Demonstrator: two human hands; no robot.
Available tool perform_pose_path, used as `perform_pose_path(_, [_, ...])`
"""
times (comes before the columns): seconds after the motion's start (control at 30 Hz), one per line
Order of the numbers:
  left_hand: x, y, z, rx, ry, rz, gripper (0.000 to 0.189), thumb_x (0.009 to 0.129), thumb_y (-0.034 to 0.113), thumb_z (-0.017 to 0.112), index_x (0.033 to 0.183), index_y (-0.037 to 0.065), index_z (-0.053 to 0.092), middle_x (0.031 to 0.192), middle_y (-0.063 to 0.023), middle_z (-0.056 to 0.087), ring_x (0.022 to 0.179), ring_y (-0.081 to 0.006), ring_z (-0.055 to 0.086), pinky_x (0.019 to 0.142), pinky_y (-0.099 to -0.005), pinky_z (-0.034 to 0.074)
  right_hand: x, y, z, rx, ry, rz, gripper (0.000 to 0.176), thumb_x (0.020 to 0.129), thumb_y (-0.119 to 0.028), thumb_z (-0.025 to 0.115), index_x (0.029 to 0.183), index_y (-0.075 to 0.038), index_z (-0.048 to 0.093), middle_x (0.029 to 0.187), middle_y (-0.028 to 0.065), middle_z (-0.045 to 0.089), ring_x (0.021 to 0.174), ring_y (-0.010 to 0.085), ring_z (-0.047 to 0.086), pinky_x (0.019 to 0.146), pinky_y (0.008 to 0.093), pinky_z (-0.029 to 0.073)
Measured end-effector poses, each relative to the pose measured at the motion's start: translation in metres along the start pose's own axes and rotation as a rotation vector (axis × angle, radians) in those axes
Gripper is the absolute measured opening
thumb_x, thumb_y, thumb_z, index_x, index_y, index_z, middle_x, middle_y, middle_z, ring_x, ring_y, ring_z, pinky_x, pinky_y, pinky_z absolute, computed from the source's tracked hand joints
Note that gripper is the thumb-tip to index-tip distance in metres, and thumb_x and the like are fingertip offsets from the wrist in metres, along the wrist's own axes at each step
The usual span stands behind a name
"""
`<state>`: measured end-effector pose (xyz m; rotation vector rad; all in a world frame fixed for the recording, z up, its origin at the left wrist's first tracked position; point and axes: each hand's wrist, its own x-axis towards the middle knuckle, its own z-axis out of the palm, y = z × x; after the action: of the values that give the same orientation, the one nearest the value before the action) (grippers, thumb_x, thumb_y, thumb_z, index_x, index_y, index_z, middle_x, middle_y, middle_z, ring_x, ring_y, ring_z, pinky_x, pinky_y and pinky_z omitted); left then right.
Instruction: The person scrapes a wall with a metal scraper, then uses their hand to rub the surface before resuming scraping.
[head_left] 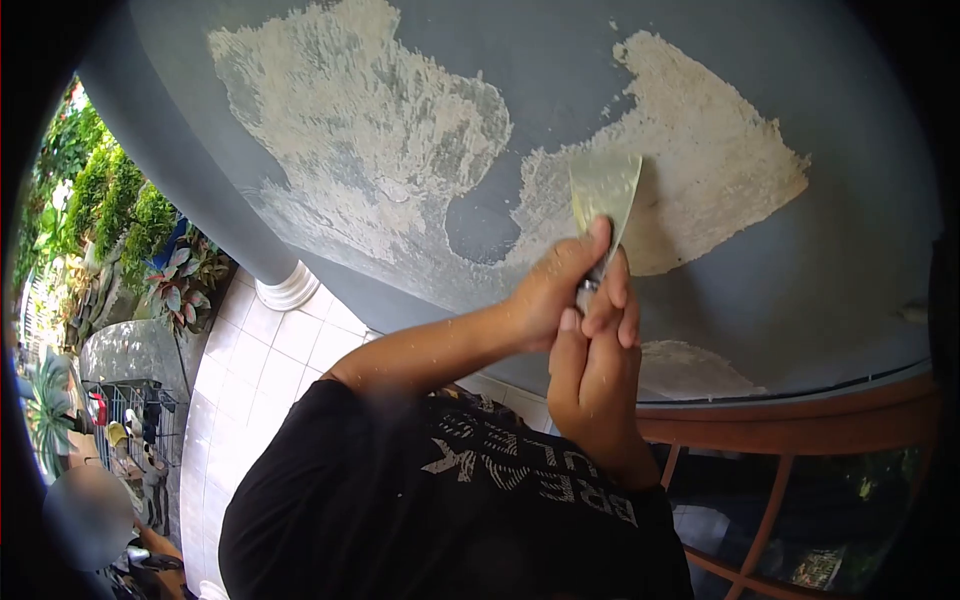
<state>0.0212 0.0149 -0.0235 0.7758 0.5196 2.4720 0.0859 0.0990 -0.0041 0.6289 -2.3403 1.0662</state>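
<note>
A putty knife point(607, 182) with a wide, flexible metal blade is held up against the grey wall point(560, 60). Its blade edge lies over a rough pale patch point(700, 150) of bare plaster. My left hand point(560, 280) is closed around the knife near the base of the blade, its thumb lying along the metal. From below, my right hand point(598, 350) is closed around the handle, close against the left. Between the hands only a short piece of the handle shows. Whether the blade edge touches the wall is hard to tell.
A second large scraped patch point(370, 130) spreads to the left, and a smaller one point(690, 370) lies lower right. A round column point(190, 150) meets the white tiled floor point(255, 350). A wood-framed window point(780, 500) is lower right. Plants point(130, 200) and a rack point(130, 420) stand left.
</note>
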Motion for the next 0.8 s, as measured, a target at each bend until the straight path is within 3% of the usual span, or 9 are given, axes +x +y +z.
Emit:
perform_pose_path(0.17, [0.004,0.002,-0.014,0.053,0.000,0.023,0.058,0.099,0.048,0.029,0.072,0.003,0.054,0.046,-0.0071,0.043,0.057,-0.0266,0.060,0.063,-0.0375,0.051,0.000,0.013,0.014,-0.068,0.060,-0.077,0.016,0.084,-0.002,0.052,0.094,0.009,0.048,0.084,0.0211,0.052,0.077,0.0363,0.059,0.068,0.0453,0.046])
perform_pose_path(0.3, [0.001,-0.006,0.000,-0.029,0.007,0.007,0.059,0.099,0.049,0.029,0.073,0.002,0.055,0.046,-0.0074,0.043,0.057,-0.0257,0.059,0.062,-0.0371,0.051,-0.006,-0.005,-0.004,-0.007,-0.044,0.114,0.015,0.086,-0.005,0.051,0.093,0.008,0.049,0.083,0.0215,0.053,0.076,0.0361,0.060,0.067,0.0431,0.047])
perform_pose_path(0.4, [0.008,-0.003,-0.012,0.059,0.073,0.032,0.059,0.099,0.048,0.028,0.072,0.003,0.054,0.045,-0.0073,0.042,0.057,-0.0264,0.059,0.062,-0.0379,0.051,0.006,0.009,0.009,-0.117,0.066,-0.059,0.017,0.087,-0.006,0.050,0.096,0.008,0.049,0.081,0.0189,0.052,0.076,0.0346,0.060,0.067,0.0415,0.047])
perform_pose_path(0.53, [0.002,-0.008,0.001,-0.007,0.002,0.034,0.060,0.100,0.047,0.027,0.073,0.002,0.055,0.047,-0.0062,0.043,0.057,-0.0255,0.058,0.064,-0.0384,0.051,-0.012,0.007,0.002,-0.039,-0.043,0.176,0.015,0.088,-0.007,0.050,0.095,0.007,0.049,0.082,0.0213,0.052,0.077,0.0372,0.059,0.067,0.0434,0.047])
perform_pose_path(0.6, [0.004,-0.008,-0.002,-0.011,0.012,0.053,0.060,0.100,0.048,0.026,0.073,0.002,0.055,0.047,-0.0060,0.042,0.057,-0.0254,0.059,0.065,-0.0384,0.052,-0.006,0.008,0.002,-0.050,-0.034,0.133,0.014,0.088,-0.007,0.050,0.093,0.006,0.049,0.083,0.0224,0.053,0.077,0.0378,0.059,0.067,0.0434,0.047])
perform_pose_path(0.67, [0.009,-0.002,-0.014,0.034,0.074,0.103,0.060,0.099,0.048,0.026,0.073,0.003,0.054,0.045,-0.0062,0.041,0.056,-0.0257,0.059,0.065,-0.0388,0.052,0.010,0.014,0.006,-0.082,0.002,-0.053,0.013,0.088,-0.007,0.050,0.093,0.005,0.049,0.085,0.0228,0.052,0.077,0.0380,0.058,0.068,0.0429,0.047])
perform_pose_path(0.8, [0.002,-0.002,-0.005,-0.021,-0.024,0.060,0.060,0.099,0.049,0.027,0.074,0.002,0.055,0.045,-0.0064,0.040,0.056,-0.0263,0.058,0.065,-0.0397,0.052,0.003,-0.002,-0.007,-0.071,-0.048,-0.075,0.014,0.088,-0.007,0.050,0.092,0.006,0.051,0.083,0.0237,0.053,0.077,0.0382,0.059,0.068,0.0430,0.048])
